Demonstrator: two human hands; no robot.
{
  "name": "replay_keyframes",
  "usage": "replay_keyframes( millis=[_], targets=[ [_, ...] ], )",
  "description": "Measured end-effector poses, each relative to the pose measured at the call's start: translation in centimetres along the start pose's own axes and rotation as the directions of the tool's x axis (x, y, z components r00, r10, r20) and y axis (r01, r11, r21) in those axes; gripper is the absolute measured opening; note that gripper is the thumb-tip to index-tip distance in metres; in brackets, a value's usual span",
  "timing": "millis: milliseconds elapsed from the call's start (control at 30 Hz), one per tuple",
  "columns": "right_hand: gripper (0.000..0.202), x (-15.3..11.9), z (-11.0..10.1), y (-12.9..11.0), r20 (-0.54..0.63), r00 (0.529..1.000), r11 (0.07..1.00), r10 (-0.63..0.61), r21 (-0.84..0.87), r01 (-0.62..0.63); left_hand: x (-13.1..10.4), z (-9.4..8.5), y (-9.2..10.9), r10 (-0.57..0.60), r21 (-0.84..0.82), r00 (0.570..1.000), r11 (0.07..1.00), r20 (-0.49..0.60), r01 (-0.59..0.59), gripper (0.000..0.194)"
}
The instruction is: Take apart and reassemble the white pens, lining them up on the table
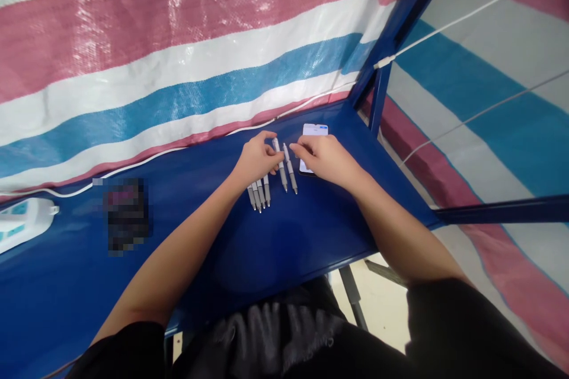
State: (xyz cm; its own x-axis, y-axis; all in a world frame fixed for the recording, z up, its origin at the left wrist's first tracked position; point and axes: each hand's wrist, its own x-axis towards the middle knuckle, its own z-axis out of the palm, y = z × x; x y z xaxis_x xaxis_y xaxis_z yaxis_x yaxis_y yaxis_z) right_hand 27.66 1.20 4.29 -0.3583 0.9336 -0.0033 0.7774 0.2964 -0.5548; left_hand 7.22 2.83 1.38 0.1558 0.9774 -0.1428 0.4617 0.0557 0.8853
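Note:
My left hand [260,157] is over several grey-and-white pens [259,196] lying side by side on the blue tabletop. Its thumb and curled fingers close about the upper part of another pen [283,176], whose tip points toward me. A further pen [291,173] lies just right of that one, between my two hands. My right hand [326,157] hovers with thumb and forefinger apart, holding nothing, close to this pen's top end. Beneath my right hand, partly covered by it, is a phone [315,129] with a lit screen. The upper ends of the grouped pens are hidden by my left hand.
The blue table [275,237] meets a striped plastic sheet [178,95] at the back. A white cable [164,151] runs along that edge. To the left are a blurred dark object [128,216] and a white-and-teal item [29,222]. A blue metal frame [382,77] rises at the right.

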Motion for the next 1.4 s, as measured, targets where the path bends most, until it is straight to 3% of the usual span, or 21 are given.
replay_keyframes(
  millis=[233,633,800,1133,1233,1333,1400],
  targets=[
    [0.038,-0.1,-0.1,-0.2,0.027,1.000,1.000,-0.012,0.006,0.011,0.3,0.8,0.4,-0.013,0.140,1.000,0.990,-0.021,0.016,0.058],
    [0.038,0.1,0.3,-0.3,0.081,0.997,0.998,0.007,0.061,-0.012,0.0,0.4,0.5,-0.022,0.094,0.999,0.995,0.034,0.019,0.049],
    [0.038,0.0,0.2,-0.5,0.081,0.997,0.994,0.011,0.104,-0.020,-0.4,0.4,0.6,0.010,0.160,1.000,0.987,0.017,-0.012,0.049],
    [0.039,-0.1,0.4,-0.2,0.107,0.994,0.997,-0.018,0.081,0.009,-0.7,1.0,0.5,0.064,0.404,0.993,0.909,0.103,-0.101,0.059],
    [0.039,-0.1,0.6,-0.1,0.087,0.996,0.998,-0.032,0.063,0.027,-0.7,0.3,0.4,0.138,0.418,0.989,0.896,0.059,-0.150,0.063],
    [0.037,-0.2,0.7,-0.1,0.067,0.997,0.998,-0.045,0.040,0.043,-0.7,-1.2,-0.2,0.237,0.527,0.972,0.826,-0.001,-0.201,0.046],
    [0.034,-0.3,0.8,-0.2,0.066,0.997,0.999,-0.051,0.023,0.050,-0.7,-2.1,-0.6,0.222,0.600,0.975,0.783,-0.020,-0.167,0.036]
  ],
)
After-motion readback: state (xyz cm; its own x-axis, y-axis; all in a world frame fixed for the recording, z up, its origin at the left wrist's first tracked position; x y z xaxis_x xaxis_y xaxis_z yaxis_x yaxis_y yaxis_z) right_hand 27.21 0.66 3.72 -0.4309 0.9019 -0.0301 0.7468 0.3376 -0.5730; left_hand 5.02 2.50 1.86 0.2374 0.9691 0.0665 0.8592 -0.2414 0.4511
